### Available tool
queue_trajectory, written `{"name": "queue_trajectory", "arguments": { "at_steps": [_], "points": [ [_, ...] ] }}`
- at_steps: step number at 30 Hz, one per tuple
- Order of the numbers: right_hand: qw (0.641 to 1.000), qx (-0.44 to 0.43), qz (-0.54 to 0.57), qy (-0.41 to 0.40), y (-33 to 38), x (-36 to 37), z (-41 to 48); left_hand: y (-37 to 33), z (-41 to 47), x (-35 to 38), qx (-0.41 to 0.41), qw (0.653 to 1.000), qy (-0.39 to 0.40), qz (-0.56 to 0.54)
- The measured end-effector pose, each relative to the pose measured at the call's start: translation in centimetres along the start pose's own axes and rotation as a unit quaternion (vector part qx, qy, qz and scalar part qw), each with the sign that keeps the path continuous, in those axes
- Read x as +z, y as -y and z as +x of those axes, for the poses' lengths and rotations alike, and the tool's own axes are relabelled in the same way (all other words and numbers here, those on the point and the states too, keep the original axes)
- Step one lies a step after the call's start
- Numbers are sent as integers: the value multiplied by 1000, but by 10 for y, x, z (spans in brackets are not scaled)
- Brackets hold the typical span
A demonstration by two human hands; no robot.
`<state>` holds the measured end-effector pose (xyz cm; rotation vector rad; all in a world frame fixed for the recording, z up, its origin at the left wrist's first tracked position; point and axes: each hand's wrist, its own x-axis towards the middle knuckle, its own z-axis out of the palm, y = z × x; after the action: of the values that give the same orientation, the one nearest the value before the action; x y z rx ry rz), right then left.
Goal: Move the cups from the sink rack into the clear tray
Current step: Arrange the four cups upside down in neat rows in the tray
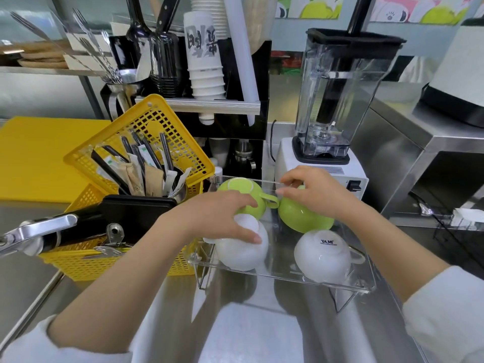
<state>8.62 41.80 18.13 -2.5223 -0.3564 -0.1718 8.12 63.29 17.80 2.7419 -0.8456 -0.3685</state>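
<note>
- Clear tray [362, 285]: a transparent raised tray is standing on the steel counter [256, 334], just right of the yellow basket [146, 142] and near the blender [337, 100]; four cups are sitting in it upside down.
- Left hand [222, 216]: it is lying over the two left-hand cups, fingers spread loosely, fingertips pressing on the near white cup [242, 251] while the knuckles are brushing the far green cup [245, 195]. Whether it is gripping or only steadying cannot be told.
- Right hand [314, 192]: it is resting on the far right green cup [303, 216], fingers curled narrowly over the upturned base; the thumb side is hidden.
- Near right white cup [323, 255]: it is sitting untouched, handle pointing right.
- Sink rack: no rack with remaining cups is showing, so the transfer is probably close to finishing.
- Risk, crowding: the green cup's handle is almost touching its green neighbour; a nudge could be knocking glaze against glaze and chipping it.
- Risk, tipping: the right green cup is appearing tilted; releasing it unsettled could be letting it roll into the white cup below.
- Risk, tray shift: pressing down on the raised tray could be skating it across the smooth steel.
</note>
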Motion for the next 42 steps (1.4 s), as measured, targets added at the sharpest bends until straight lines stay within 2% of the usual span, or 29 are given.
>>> {"name": "queue_trajectory", "arguments": {
  "at_steps": [4, 8, 10, 16, 21, 25, 29, 32, 37, 39, 42],
  "points": [
    [997, -19, 23, 75, 9, 9, -12, -5, -1, 8, 20, 996, 75, 35],
    [981, -22, 20, 191, 20, 17, -25, -6, -2, 10, 22, 997, 67, 19],
    [975, -30, 6, 219, 25, 23, -32, -5, -4, 10, 20, 999, 44, 15],
    [977, -29, 13, 209, 33, 36, -44, -5, -11, 14, 12, 999, -36, 21],
    [985, -62, -6, 162, 36, 37, -46, -2, -18, 17, 2, 993, -99, -62],
    [987, -99, -34, 125, 36, 37, -49, 0, -26, 20, -17, 968, -199, -151],
    [981, -145, -116, 51, 40, 36, -48, -11, -29, 26, -27, 918, -290, -270],
    [971, -180, -156, -8, 42, 34, -47, -27, -29, 30, -26, 857, -333, -393],
    [964, -202, -167, -40, 39, 25, -47, -47, -28, 34, -28, 769, -323, -551],
    [962, -208, -168, -50, 37, 21, -51, -51, -28, 34, -46, 718, -303, -625],
    [960, -226, -139, -91, 39, 15, -58, -56, -26, 33, -78, 604, -251, -752]
  ]
}}
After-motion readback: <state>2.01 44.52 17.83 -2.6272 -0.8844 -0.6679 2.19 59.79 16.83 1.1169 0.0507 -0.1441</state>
